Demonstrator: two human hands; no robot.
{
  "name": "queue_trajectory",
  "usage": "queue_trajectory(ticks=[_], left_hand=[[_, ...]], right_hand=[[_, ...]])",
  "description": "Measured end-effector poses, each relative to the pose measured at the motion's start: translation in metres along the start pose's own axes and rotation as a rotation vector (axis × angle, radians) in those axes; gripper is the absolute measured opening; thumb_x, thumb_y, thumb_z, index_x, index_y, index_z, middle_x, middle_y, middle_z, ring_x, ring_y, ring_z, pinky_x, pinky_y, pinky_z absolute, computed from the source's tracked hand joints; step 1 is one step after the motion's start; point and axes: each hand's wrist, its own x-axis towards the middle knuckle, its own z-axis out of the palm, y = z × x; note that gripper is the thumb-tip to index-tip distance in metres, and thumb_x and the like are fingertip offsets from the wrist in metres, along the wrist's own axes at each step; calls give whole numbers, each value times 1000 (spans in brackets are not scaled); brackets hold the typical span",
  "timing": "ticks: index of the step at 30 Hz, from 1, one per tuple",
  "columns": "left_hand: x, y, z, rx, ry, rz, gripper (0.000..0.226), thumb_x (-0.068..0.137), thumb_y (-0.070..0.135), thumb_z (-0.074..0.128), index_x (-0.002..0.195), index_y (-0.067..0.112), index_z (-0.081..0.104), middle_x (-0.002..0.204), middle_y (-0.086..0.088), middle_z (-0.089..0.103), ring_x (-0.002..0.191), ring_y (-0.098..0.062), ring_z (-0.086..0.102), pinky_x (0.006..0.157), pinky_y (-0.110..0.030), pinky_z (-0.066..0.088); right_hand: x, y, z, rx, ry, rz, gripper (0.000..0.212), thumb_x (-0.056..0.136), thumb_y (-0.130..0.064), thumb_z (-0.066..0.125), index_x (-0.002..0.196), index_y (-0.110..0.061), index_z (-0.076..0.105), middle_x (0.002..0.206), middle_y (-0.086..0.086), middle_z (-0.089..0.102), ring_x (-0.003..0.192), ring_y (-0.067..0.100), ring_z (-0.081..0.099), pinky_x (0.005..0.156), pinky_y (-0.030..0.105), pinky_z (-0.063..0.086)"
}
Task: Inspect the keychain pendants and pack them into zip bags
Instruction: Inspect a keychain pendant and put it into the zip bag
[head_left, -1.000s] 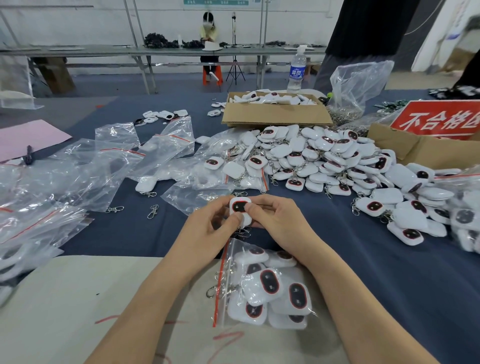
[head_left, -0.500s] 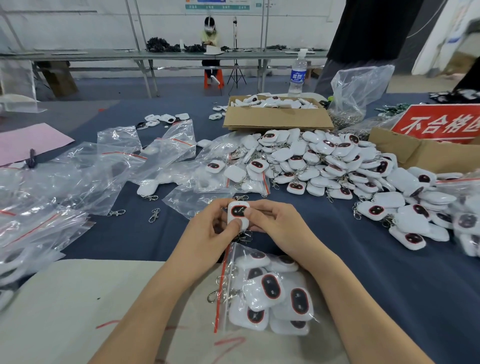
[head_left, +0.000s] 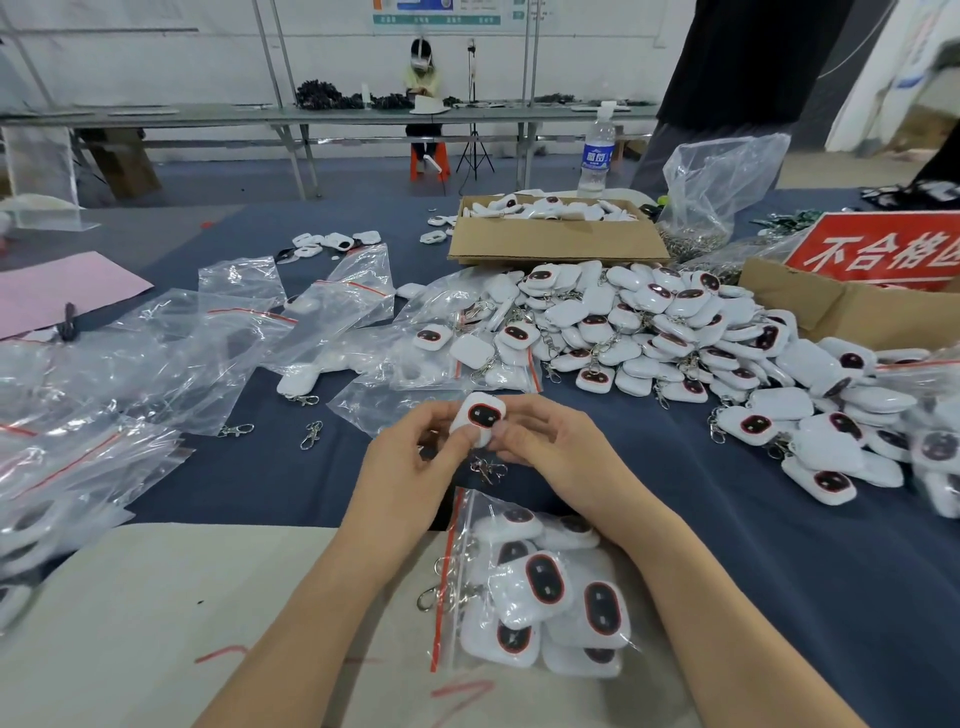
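A white keychain pendant with a dark oval face ringed in red is pinched between my left hand and my right hand, face up, above the blue cloth. Its metal clasp dangles below. Just under my wrists lies a zip bag with a red seal strip, holding several pendants. A large heap of loose pendants spreads across the middle and right of the table.
Empty zip bags lie scattered at the left. Two loose clasps rest on the cloth. A cardboard box of pendants sits behind the heap, a box with a red sign at the right, a water bottle behind.
Both hands keep the same pinch on the pendant, which has tilted slightly. The camera has dipped a little, so the scene sits lower in view.
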Motion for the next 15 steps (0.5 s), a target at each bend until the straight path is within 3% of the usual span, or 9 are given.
queue_trajectory(ticks=[4, 7, 10, 15], left_hand=[[-4, 0, 1, 231, 76, 129, 16, 95, 27, 68, 99, 43, 66, 95, 23, 67, 87, 1, 63, 74, -16, 48], [-6, -1, 2, 348, 90, 212, 10, 94, 34, 66, 100, 41, 67, 97, 22, 61, 88, 1, 60, 75, -29, 52], [-6, -1, 1, 371, 78, 233, 8, 94, 32, 68, 101, 37, 69, 94, 20, 60, 85, -3, 60, 73, -37, 54], [-5, -1, 1, 299, 46, 200, 12, 95, 29, 68, 103, 38, 69, 99, 19, 61, 90, -5, 62, 75, -28, 52]], right_hand=[[-2, -1, 1, 30, -7, -50, 25, 91, -23, 73, 113, -34, 69, 105, -2, 77, 96, 15, 74, 89, 30, 59], [-3, 0, 0, 82, 15, -55, 18, 90, -10, 72, 97, -27, 74, 100, 2, 78, 94, 13, 73, 85, 27, 60], [-3, 2, 0, 100, 1, -32, 18, 91, -3, 70, 93, -21, 73, 97, 2, 78, 94, 13, 73, 83, 24, 59], [-3, -1, -1, 95, 10, -6, 16, 92, -1, 67, 99, -15, 71, 103, 9, 77, 94, 13, 72, 88, 27, 58]])
